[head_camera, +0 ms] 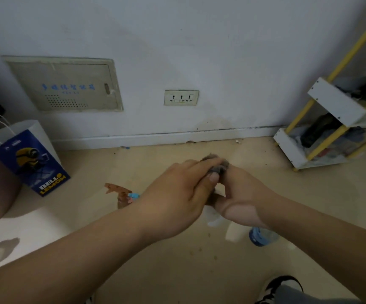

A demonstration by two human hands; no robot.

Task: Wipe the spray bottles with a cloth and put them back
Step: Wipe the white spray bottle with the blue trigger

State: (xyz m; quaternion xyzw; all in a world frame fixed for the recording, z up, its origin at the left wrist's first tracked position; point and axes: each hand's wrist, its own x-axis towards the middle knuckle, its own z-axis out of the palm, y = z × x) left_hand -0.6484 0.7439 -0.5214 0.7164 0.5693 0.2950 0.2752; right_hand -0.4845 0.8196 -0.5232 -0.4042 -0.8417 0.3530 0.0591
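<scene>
Both hands meet in the middle of the head view. My left hand (177, 200) pinches a small grey cloth (218, 166) between fingers and thumb. My right hand (241, 198) is curled round something mostly hidden under both hands; a pale clear part (214, 217) shows just below them, and I cannot tell what it is. An orange spray bottle head (117, 190) with a blue part stands on the floor left of my left wrist. A clear bottle with a blue band (260, 236) shows below my right forearm.
A blue and white paper bag (27, 156) stands at the left by the wall. A white and yellow shelf rack (331, 132) with clothes is at the right. A wall socket (181, 97) and a wall panel (65, 84) are ahead. My shoe (281, 286) shows at the bottom.
</scene>
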